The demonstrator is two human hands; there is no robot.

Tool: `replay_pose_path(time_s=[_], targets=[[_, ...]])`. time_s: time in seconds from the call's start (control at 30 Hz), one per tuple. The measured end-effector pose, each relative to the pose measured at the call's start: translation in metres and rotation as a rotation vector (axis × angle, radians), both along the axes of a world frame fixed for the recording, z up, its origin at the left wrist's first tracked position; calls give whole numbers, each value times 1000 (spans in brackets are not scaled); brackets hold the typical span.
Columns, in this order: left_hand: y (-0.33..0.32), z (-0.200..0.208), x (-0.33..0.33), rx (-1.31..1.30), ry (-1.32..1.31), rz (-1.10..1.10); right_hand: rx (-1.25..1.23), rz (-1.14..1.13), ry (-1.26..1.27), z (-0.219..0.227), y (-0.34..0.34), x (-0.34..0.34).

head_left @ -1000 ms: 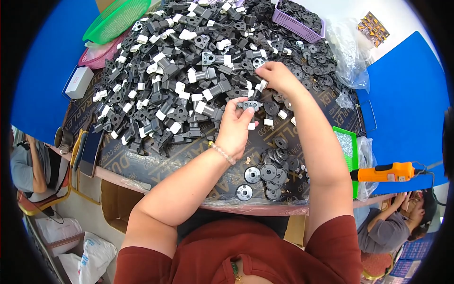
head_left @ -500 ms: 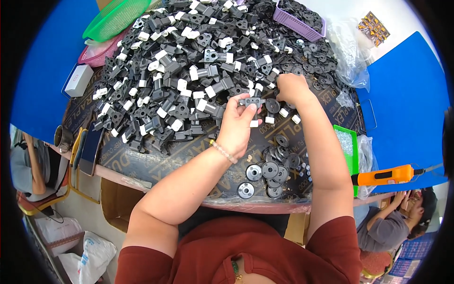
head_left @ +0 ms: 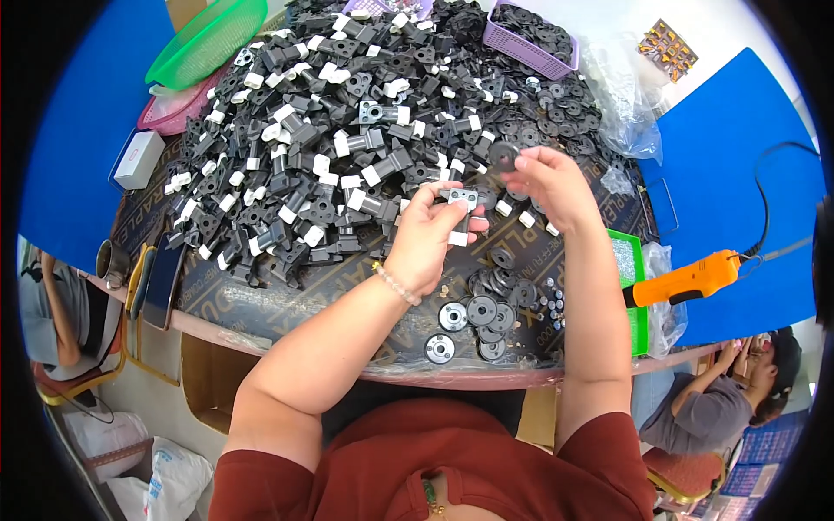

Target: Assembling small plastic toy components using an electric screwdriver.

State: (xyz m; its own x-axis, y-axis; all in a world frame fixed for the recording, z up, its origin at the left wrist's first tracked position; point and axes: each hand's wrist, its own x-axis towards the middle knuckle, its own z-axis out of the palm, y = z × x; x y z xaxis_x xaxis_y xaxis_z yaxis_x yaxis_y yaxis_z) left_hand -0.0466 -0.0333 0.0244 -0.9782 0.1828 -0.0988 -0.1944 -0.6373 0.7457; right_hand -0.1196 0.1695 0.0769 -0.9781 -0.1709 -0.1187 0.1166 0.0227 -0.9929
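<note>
Between thumb and fingers, my left hand (head_left: 423, 234) grips a black plastic bracket (head_left: 463, 205) with a white end piece, its holed plate facing up. Just to the right and farther off, my right hand (head_left: 553, 185) pinches a black disc (head_left: 503, 156) by its edge. Both hands hover near the front of a big heap of black-and-white brackets (head_left: 339, 139). Closer to me lies a small pile of round black discs (head_left: 483, 310), some with silver centres. Small metal cylinders (head_left: 549, 306) stand beside it, partly next to my right forearm.
A purple basket (head_left: 530, 54) of black discs stands at the far right, above more loose discs (head_left: 565, 117). A green tray (head_left: 641, 323) and an orange electric screwdriver (head_left: 686, 278) with a cable are on the right. A green basket (head_left: 195, 52) is far left. People sit on both sides.
My right hand has lifted out of the disc area, bringing up a black disc. My left hand keeps the bracket and has shifted slightly, its plate now more turned to view.
</note>
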Motion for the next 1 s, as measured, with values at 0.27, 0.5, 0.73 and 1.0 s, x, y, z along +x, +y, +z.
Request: replay_pose_path(time_s=[0.27, 0.5, 0.73, 1.0], targets=[[5, -10, 3, -58, 1, -167, -157, 58, 99, -25, 1, 62], [4, -7, 4, -54, -28, -211, -13, -12, 243, -20, -9, 76], [3, -7, 5, 28, -65, -247, 563, 8, 589, -17, -15, 84], [3, -8, 5, 4, -59, -281, 625, -20, 585, -8, -16, 85]])
